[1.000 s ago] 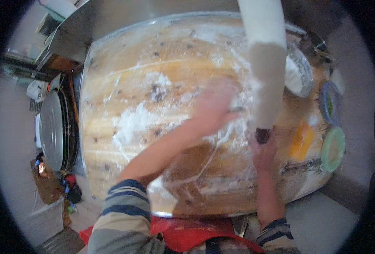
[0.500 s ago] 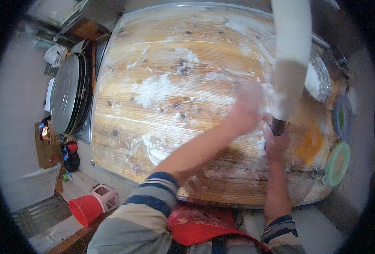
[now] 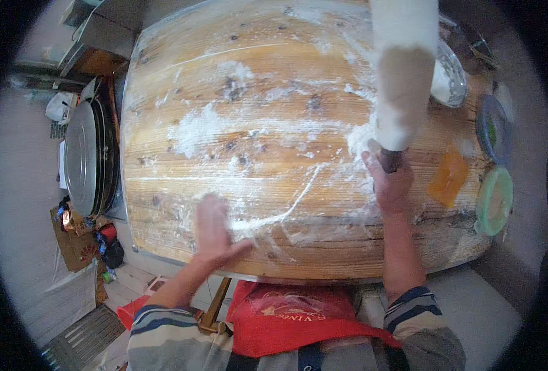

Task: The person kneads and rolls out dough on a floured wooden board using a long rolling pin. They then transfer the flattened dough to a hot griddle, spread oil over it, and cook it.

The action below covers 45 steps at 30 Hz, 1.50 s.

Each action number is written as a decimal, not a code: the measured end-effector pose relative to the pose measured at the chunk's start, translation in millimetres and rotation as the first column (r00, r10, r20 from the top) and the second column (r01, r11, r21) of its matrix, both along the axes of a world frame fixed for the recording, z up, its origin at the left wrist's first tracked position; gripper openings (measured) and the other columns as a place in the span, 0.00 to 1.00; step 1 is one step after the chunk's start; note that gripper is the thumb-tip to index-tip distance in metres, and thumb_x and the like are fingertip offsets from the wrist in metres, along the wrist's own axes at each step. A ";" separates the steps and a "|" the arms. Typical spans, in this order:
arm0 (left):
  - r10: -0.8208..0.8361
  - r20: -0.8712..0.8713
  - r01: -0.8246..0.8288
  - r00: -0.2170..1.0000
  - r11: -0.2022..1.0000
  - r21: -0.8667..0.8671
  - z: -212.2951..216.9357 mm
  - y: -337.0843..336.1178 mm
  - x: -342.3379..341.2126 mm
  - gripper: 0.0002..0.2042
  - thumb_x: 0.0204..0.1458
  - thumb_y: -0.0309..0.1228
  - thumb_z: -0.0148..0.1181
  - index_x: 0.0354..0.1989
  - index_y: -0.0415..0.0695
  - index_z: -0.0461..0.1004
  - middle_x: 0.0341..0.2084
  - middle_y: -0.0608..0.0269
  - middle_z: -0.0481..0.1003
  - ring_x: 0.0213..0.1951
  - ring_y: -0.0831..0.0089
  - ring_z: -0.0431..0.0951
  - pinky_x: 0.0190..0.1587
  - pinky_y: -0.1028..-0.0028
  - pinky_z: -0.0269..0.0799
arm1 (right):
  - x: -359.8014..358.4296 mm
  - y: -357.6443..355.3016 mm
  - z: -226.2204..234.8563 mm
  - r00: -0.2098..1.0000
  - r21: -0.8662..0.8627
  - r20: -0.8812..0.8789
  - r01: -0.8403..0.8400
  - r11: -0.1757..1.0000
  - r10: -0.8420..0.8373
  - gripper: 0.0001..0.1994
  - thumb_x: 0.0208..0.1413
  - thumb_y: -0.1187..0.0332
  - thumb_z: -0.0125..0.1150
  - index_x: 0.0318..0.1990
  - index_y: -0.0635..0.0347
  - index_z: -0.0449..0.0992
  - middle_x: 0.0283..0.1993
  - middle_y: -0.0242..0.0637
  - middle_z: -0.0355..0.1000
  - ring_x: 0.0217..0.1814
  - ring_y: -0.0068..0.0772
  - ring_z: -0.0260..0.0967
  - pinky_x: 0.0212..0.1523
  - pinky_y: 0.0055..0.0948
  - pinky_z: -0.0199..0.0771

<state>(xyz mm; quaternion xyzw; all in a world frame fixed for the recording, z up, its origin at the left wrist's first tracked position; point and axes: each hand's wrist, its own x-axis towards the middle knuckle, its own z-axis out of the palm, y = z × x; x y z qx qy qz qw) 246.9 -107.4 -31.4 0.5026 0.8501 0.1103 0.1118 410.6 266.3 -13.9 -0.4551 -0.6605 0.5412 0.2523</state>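
My right hand (image 3: pixel 392 188) is closed around the dark handle of a thick, flour-coated rolling pin (image 3: pixel 405 80), which points away over the right side of the wooden work board (image 3: pixel 323 62). Its far end runs out of the picture. Over at the near left of the board, my left hand (image 3: pixel 215 229) lies palm down with fingers stretched and thumb spread, somewhat blurred by motion. Nothing shows in it. Streaks of loose flour (image 3: pixel 268 219) lie beside its fingers, and a larger patch of flour (image 3: pixel 193 130) spreads farther back.
Along the right edge are a clear bowl of white powder (image 3: pixel 450 74), a bluish tub with green contents (image 3: pixel 493 127), a green-rimmed tub (image 3: pixel 495 201) and a flat orange piece (image 3: pixel 448 176). Round metal pans (image 3: pixel 82 161) stand left of the board.
My left hand has swept from beside the rolling pin to the near left of the board, leaving a new flour streak. My right hand keeps its hold on the handle. The view has shifted slightly.
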 end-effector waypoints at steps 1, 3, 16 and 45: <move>0.001 0.084 0.001 0.996 1.000 -0.027 7.9 42.8 14.4 0.54 0.45 0.60 0.67 0.67 0.26 0.52 0.67 0.26 0.52 0.71 0.32 0.47 0.72 0.42 0.38 | 2.9 0.1 -0.5 0.999 0.015 0.033 -0.003 1.000 0.003 0.19 0.48 0.64 0.76 0.43 0.64 0.77 0.38 0.37 0.79 0.39 0.29 0.75 0.44 0.32 0.74; -0.019 0.127 0.003 0.992 0.992 0.122 -7.7 134.7 28.8 0.53 0.43 0.60 0.68 0.67 0.27 0.54 0.67 0.26 0.52 0.71 0.34 0.50 0.72 0.44 0.40 | 4.6 0.4 -4.2 0.996 0.051 0.086 -0.015 0.999 0.011 0.19 0.48 0.64 0.76 0.42 0.64 0.77 0.37 0.39 0.79 0.39 0.31 0.75 0.42 0.34 0.75; -0.387 -0.024 0.330 0.922 0.751 0.572 13.2 324.1 -0.7 0.27 0.54 0.42 0.61 0.56 0.35 0.70 0.56 0.46 0.71 0.63 0.48 0.64 0.68 0.53 0.54 | 4.4 -9.7 -12.7 0.998 0.106 -0.042 0.046 0.993 -0.042 0.17 0.47 0.72 0.73 0.44 0.64 0.75 0.35 0.34 0.76 0.36 0.30 0.73 0.40 0.34 0.73; -0.149 0.988 -0.720 -0.034 0.689 0.079 72.1 102.1 -490.1 0.44 0.54 0.72 0.46 0.55 0.35 0.66 0.39 0.50 0.75 0.38 0.56 0.77 0.42 0.57 0.76 | -174.9 -355.8 2.5 0.805 -0.756 -0.343 -0.543 0.366 0.485 0.14 0.49 0.58 0.69 0.31 0.60 0.76 0.28 0.34 0.76 0.25 0.23 0.72 0.28 0.27 0.71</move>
